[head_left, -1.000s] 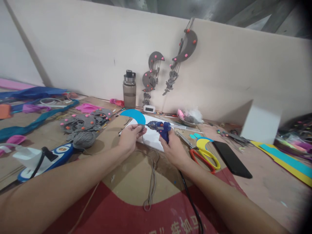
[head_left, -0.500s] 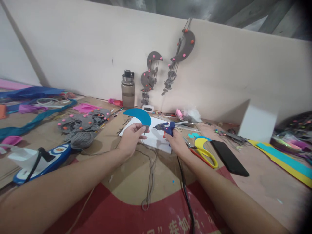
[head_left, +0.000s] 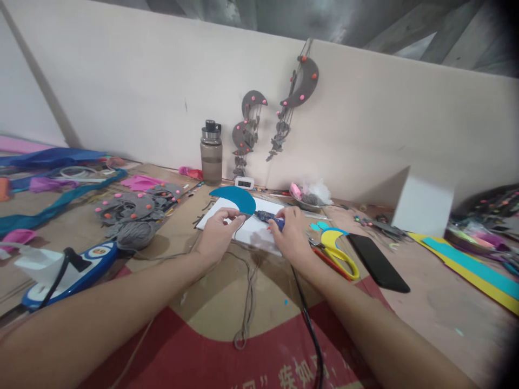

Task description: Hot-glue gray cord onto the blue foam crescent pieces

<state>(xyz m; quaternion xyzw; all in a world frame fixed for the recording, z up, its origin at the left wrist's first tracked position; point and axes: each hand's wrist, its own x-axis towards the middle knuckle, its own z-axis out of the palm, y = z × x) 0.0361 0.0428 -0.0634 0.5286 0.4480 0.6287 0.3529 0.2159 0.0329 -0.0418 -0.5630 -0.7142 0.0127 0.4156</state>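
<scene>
My left hand [head_left: 221, 231] pinches the lower end of a blue felt crescent [head_left: 237, 198], whose other tip points up to the left. Grey yarn [head_left: 248, 302] trails down from those fingers and lies in a looped bundle on the cardboard. In my right hand [head_left: 291, 232] is a blue hot glue gun [head_left: 273, 220], its nozzle turned left and close to the crescent's lower edge; whether it touches, I cannot tell. A black cord runs from the gun toward me. Beneath both hands lies a white sheet [head_left: 259, 237].
Yellow-handled scissors [head_left: 340, 260] and a black phone [head_left: 379, 262] lie to the right. On the left are a power strip [head_left: 77, 270], a ball of grey yarn [head_left: 135, 235] and grey felt crescents [head_left: 132, 204]. A water bottle [head_left: 211, 156] stands against the white board, where grey crescent garlands [head_left: 306, 81] hang.
The glue gun has tilted and come nearer the crescent's lower end, with my right hand now over its top. My left hand and the crescent have shifted slightly, and the view has tipped a little.
</scene>
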